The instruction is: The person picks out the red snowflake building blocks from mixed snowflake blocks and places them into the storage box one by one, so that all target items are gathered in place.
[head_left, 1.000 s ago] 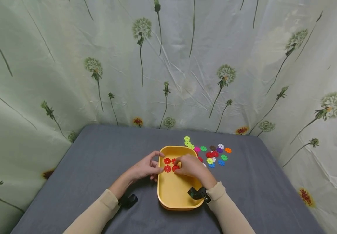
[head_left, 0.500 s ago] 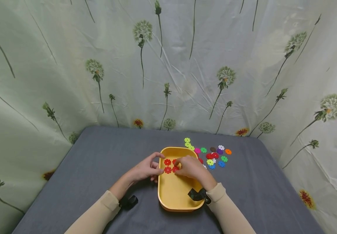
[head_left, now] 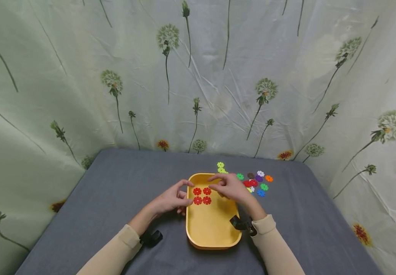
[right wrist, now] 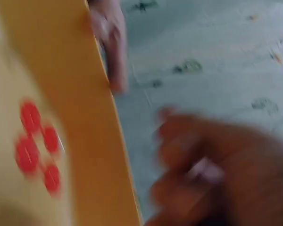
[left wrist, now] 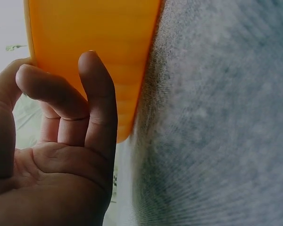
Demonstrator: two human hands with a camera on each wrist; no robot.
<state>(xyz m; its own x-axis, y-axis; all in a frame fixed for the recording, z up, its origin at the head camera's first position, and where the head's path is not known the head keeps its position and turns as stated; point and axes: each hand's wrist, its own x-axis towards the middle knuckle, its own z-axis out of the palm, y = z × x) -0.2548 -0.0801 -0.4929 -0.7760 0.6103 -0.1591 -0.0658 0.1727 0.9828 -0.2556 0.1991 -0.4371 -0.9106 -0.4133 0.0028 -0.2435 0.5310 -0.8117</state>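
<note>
A yellow tray (head_left: pixel 213 225) sits on the grey cloth, with several red flower-shaped discs (head_left: pixel 197 200) in a square block on its floor. My left hand (head_left: pixel 168 196) holds the tray's left side, thumb and index finger over the rim and other fingers outside. In the left wrist view, fingers (left wrist: pixel 99 89) lie against the tray's orange-looking outer wall (left wrist: pixel 118 28). Above the tray's right part is my right hand (head_left: pixel 230 189), fingers loosely bent, nothing seen between thumb and index. It is blurred in the right wrist view, where the red discs (right wrist: pixel 27 154) also show.
Loose flower discs in many colours lie beyond the tray's right side, among them an orange disc (head_left: pixel 269 178), a blue disc (head_left: pixel 261 193) and yellow-green discs (head_left: pixel 220 165). A grey cloth (head_left: pixel 132 168) covers the table. Behind hangs a dandelion-print curtain (head_left: pixel 211 76).
My right hand has left the lower right red disc and risen up and to the right, uncovering the whole red block. My left hand stays at the tray's rim.
</note>
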